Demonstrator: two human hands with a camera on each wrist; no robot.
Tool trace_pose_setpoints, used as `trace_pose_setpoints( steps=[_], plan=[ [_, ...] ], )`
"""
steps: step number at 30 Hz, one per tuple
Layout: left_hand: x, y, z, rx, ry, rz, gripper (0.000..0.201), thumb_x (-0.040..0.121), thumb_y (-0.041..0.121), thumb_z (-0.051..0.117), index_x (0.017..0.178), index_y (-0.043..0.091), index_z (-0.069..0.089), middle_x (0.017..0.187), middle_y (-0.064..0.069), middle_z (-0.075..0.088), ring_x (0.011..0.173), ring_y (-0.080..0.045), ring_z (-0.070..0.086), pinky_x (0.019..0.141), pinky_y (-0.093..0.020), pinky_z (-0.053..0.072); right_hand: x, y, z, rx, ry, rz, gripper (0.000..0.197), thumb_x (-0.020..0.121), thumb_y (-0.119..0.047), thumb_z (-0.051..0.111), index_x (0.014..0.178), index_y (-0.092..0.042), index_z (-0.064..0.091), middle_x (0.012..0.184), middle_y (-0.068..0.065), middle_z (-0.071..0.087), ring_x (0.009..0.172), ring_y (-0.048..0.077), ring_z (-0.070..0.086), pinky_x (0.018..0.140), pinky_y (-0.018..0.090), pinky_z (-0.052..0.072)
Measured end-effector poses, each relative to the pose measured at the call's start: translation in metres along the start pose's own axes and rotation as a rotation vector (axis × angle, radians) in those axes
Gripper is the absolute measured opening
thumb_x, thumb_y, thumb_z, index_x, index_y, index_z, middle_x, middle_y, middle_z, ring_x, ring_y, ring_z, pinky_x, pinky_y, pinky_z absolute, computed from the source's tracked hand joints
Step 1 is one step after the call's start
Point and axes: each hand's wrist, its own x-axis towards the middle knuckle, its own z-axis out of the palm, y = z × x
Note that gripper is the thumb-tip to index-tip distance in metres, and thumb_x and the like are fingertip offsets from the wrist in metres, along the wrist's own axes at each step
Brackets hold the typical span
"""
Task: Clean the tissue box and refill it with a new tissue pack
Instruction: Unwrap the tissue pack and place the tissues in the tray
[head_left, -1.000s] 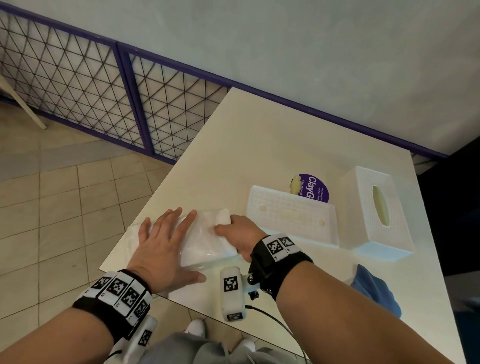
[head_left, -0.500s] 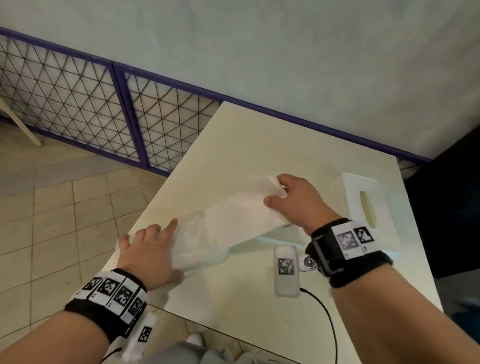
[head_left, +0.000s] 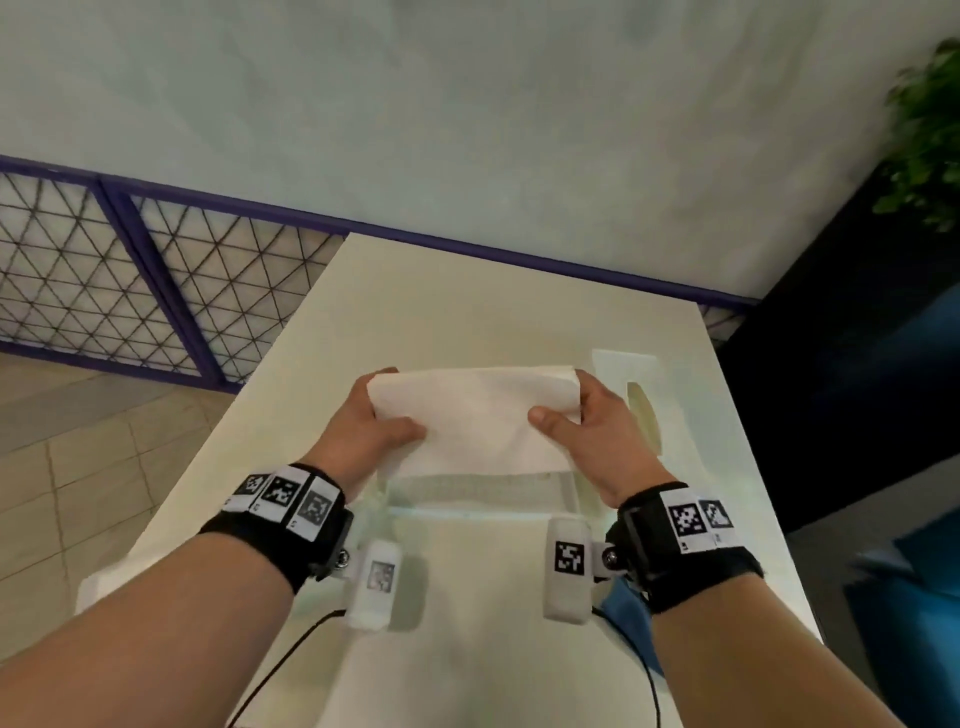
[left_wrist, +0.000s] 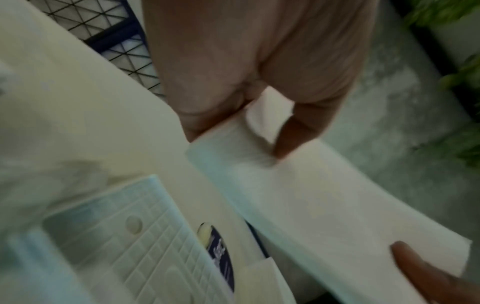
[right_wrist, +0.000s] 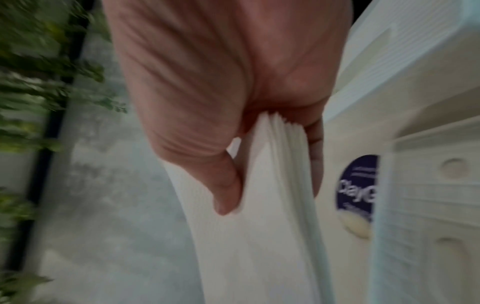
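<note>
Both hands, the left hand (head_left: 363, 431) and right hand (head_left: 597, 431), are gripping the bare tissue stack (head_left: 475, 421) above the worktop (head_left: 467, 312); loading into the open tissue box (head_left: 649, 410) is seemingly still pending

Both forearms are bare. Each wrist carries a black strap (head_left: 280, 535) with white square-coded marker tags — a white camera module (head_left: 569, 571) hangs beneath, trailing a thin black cable (head_left: 275, 670).
</note>
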Motion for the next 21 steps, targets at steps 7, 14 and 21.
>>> trace_pose_setpoints(
  steps=[7, 14, 21],
  plan=[
    [0.016, -0.029, 0.024, 0.160, 0.172, 0.043, 0.033, 0.080, -0.008, 0.057, 0.083, 0.025, 0.058, 0.085, -0.004, 0.062, 0.080, -0.024, 0.058, 0.073, -0.033, 0.048, 0.022, 0.066, 0.021, 0.104, 0.114, 0.175, 0.029, 0.084, -0.010, 0.068, 0.090, -0.036, 0.057, 0.087, -0.008, 0.068, 0.086, 0.017, 0.064, 0.082, 0.033, 0.054],
    [0.025, -0.067, 0.036, 0.171, 0.248, -0.073, 0.039, 0.072, -0.011, 0.053, 0.087, 0.023, 0.060, 0.086, -0.004, 0.061, 0.077, -0.026, 0.055, 0.067, -0.035, 0.047, 0.036, 0.109, 0.040, 0.079, 0.114, 0.269, 0.049, 0.068, -0.003, 0.067, 0.088, -0.045, 0.054, 0.098, 0.003, 0.066, 0.094, 0.026, 0.065, 0.083, 0.045, 0.057],
    [0.029, -0.067, 0.040, 0.381, 0.228, -0.084, 0.034, 0.085, 0.000, 0.054, 0.114, 0.017, 0.048, 0.096, -0.003, 0.060, 0.090, -0.027, 0.056, 0.081, -0.032, 0.045, 0.045, 0.115, 0.040, 0.003, 0.124, 0.271, 0.038, 0.083, -0.006, 0.061, 0.111, -0.029, 0.048, 0.097, -0.006, 0.062, 0.092, 0.019, 0.062, 0.089, 0.039, 0.054]
  ],
)
